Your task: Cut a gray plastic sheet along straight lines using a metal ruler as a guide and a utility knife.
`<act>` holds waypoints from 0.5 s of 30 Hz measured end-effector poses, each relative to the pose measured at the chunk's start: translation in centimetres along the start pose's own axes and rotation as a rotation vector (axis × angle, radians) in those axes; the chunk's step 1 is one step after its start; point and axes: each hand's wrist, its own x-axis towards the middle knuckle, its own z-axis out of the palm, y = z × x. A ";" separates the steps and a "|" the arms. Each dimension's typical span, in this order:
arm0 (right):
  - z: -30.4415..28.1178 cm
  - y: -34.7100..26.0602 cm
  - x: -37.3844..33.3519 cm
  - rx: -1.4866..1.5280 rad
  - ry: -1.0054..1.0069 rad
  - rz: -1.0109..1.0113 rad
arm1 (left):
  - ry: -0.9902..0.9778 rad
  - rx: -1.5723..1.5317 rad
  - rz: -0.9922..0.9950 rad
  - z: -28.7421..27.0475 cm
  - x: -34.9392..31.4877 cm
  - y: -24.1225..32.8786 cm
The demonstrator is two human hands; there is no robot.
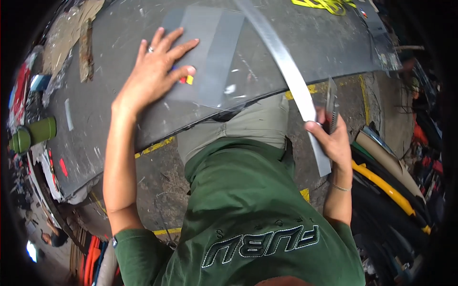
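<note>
My left hand lies with its fingers spread on a clear grey plastic sheet on the dark tabletop. A small red and yellow piece shows beside its thumb. Off the table's near edge, my right hand is closed on a long metal straightedge, pinched near its lower end. The same hand also holds a utility knife, its blade pointing away from me. The far end of the straightedge reaches over the table and out of the picture's top.
The dark table has its edge close to my body. A yellow strap lies at the far right, a wooden stick at the far left. A green cylinder is at the left edge. Several fabric rolls lean on the right.
</note>
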 end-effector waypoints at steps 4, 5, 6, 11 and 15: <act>-2.1 2.7 0.0 -0.084 0.010 0.006 | 0.137 0.089 -0.124 -2.3 -1.1 -3.7; -2.3 3.1 -0.1 -0.176 0.048 0.012 | 0.146 -0.032 -0.264 -2.1 -1.5 -3.6; -2.4 3.4 0.1 -0.102 0.055 0.003 | 0.149 -0.147 -0.421 -1.7 -1.8 -3.3; -3.1 3.7 1.4 -0.110 0.127 -0.029 | 0.200 0.041 -0.433 1.0 -4.4 -1.9; -3.2 4.0 1.8 -0.134 0.102 0.036 | 0.128 -0.058 -0.171 1.0 -4.8 -4.0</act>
